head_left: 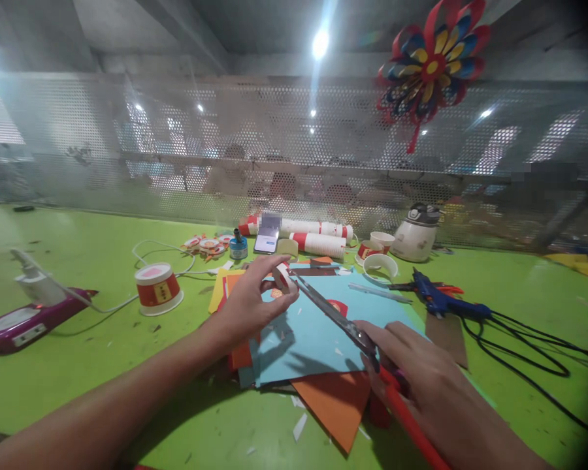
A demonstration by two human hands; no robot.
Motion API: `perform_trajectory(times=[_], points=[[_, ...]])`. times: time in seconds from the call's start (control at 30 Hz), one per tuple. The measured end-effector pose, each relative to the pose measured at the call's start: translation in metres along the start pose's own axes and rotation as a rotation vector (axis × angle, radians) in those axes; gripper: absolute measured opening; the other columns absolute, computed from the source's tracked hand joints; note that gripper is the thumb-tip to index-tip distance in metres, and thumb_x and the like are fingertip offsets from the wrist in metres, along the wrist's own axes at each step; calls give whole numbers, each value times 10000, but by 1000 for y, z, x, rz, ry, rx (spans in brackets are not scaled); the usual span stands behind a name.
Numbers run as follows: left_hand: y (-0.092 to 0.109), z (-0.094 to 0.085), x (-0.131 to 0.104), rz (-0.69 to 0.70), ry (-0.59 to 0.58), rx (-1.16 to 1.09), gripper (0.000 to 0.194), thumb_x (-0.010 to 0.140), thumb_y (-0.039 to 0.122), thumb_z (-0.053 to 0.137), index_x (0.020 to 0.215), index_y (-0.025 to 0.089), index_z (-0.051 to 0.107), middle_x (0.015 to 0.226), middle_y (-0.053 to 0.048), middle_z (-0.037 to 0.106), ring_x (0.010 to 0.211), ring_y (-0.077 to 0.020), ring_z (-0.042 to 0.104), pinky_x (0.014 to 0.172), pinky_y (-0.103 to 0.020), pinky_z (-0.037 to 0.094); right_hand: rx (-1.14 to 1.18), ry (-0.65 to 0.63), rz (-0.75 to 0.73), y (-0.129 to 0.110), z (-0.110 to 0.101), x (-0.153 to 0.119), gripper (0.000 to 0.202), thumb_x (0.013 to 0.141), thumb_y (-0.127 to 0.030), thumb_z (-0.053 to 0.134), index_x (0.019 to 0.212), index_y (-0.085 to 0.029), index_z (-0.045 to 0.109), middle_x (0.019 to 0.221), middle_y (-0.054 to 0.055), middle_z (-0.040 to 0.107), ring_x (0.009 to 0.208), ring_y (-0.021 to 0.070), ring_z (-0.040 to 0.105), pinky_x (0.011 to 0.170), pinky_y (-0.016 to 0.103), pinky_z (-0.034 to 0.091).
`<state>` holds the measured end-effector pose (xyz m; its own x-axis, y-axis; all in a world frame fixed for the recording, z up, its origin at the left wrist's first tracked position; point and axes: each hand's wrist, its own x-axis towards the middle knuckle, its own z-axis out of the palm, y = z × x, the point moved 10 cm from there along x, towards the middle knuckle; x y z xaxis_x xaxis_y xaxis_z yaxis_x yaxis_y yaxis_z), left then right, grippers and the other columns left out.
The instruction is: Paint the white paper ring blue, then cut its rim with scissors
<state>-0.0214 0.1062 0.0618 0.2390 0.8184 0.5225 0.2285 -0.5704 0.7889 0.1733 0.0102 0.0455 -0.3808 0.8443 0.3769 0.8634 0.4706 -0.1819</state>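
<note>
My left hand (pixel 257 294) pinches a small white and red paper piece (pixel 285 278) between thumb and fingers, above the stacked coloured paper. In my right hand (pixel 411 372) are red-handled scissors (pixel 336 316), their blades pointing up and left. The blade tips meet or nearly meet the right edge of the paper piece; exact contact is hard to tell. Beneath both hands lies light blue paper (pixel 308 346) with white scraps on it, over an orange sheet (pixel 340 405).
A red and white paper cup (pixel 159 290) and purple power strip (pixel 44 320) sit left. Behind are a phone (pixel 267 235), blue bottle (pixel 238 247), stacked cups (pixel 318 244) and a white kettle-like container (pixel 415 235). Right lies a blue glue gun (pixel 445 300) with black cable.
</note>
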Motion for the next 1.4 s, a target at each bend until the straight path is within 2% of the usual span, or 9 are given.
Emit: perform_trajectory(times=[0.17,0.37,0.6,0.77,0.9,1.0,1.17,1.3,1.4], points=[[-3,1,-4,19,52,57,499,788,250,644,1270,197,525,1306,-115,571,1151,-237,624,1027,-462,532,-107,-36,32,6,14,-3,454,875,-161,550,1326,-200,583,927,103,632,750,250,652,634,385,569],[6,3,-8,57,73,69,490,767,173,586,1255,184,539,1187,-80,579,878,-140,661,818,-333,624,-151,-11,35,10,17,-4,491,831,-133,557,1317,-197,580,928,101,610,755,267,651,654,441,569],[11,5,-12,117,93,123,487,773,113,579,1253,185,538,1155,-70,593,910,-141,664,819,-305,625,-164,6,18,6,16,-4,501,817,-103,532,1305,-198,587,898,88,598,702,253,644,632,448,562],[13,7,-14,82,73,151,493,800,116,586,1288,161,534,1010,-52,663,839,-148,692,852,-351,630,-208,79,-44,0,10,-5,503,805,-100,527,1299,-164,591,871,90,593,663,250,636,590,438,559],[16,6,-15,93,71,204,547,792,95,583,1335,140,532,1044,-80,703,843,-168,718,860,-362,633,-233,119,-104,-7,4,-6,463,828,-104,522,1284,-138,596,828,83,584,628,235,621,544,386,541],[17,6,-15,98,81,185,517,801,117,583,1317,130,556,1058,-100,718,848,-183,729,852,-365,638,-262,166,-151,-13,-2,-6,448,848,-125,536,1293,-119,582,793,71,572,612,230,610,519,354,515],[12,6,-17,71,87,180,540,818,190,607,1351,131,544,1232,-160,675,875,-216,739,838,-410,640,-326,242,-252,-24,-12,-6,386,891,-114,465,1248,-76,608,719,59,552,553,221,586,473,321,460],[9,7,-19,38,64,225,580,832,217,615,1396,139,504,1269,-175,662,898,-244,730,883,-490,610,-318,239,-266,-25,-15,-6,375,893,-96,442,1217,-69,629,710,61,558,543,224,595,462,320,462],[11,6,-20,29,65,243,599,836,221,619,1413,134,484,1213,-173,683,869,-245,723,866,-505,604,-291,214,-261,-23,-14,-6,393,886,-83,447,1241,-81,615,722,61,569,551,227,605,467,329,481]])
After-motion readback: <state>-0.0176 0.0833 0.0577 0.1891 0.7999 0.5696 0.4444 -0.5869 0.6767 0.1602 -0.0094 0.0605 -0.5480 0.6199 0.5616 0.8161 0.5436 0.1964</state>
